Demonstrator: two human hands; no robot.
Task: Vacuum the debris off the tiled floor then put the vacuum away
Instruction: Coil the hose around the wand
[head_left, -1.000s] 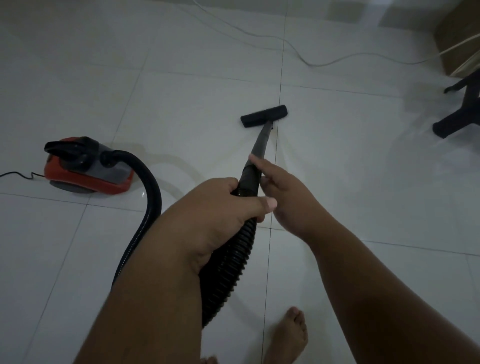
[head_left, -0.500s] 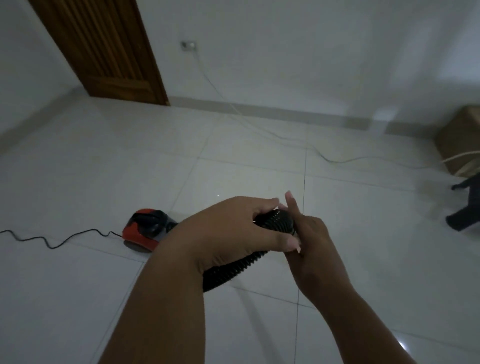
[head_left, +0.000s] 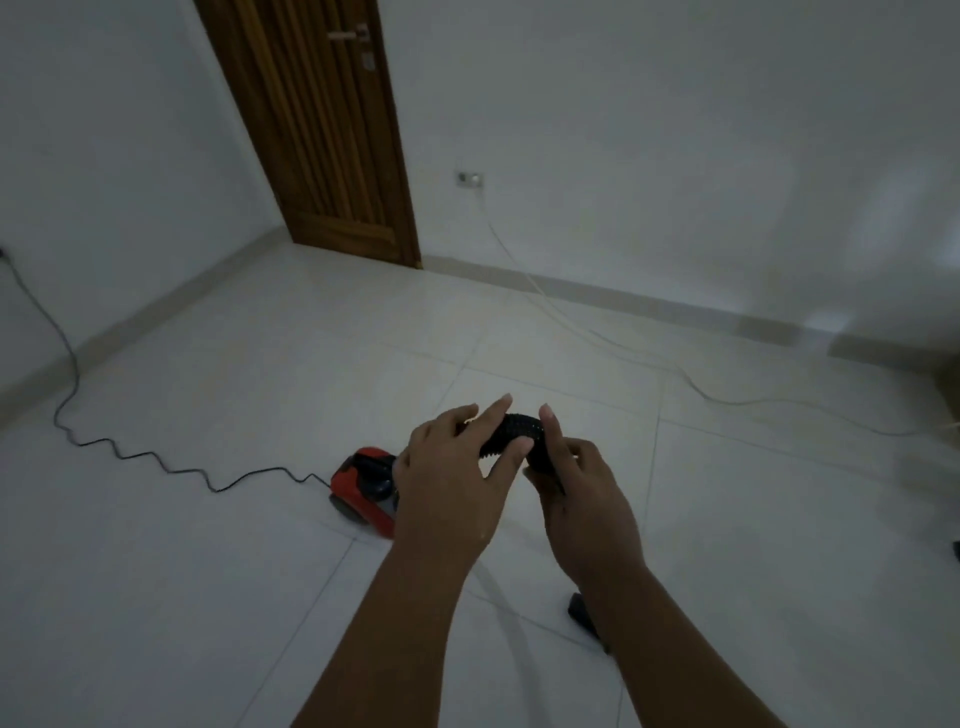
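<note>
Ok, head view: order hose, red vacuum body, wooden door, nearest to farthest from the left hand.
1. hose, held in the left hand.
2. red vacuum body, on the floor just left of it.
3. wooden door, far back, left.

Black ribbed hose (head_left: 511, 427), red and black vacuum (head_left: 363, 488), white tiled floor (head_left: 260, 395), brown slatted door (head_left: 317, 130).

hose (head_left: 511, 427) mostly hidden behind hands (head_left: 449, 483); vacuum (head_left: 363, 486) partly covered; right-edge dark object (head_left: 956, 548) cut off
</note>
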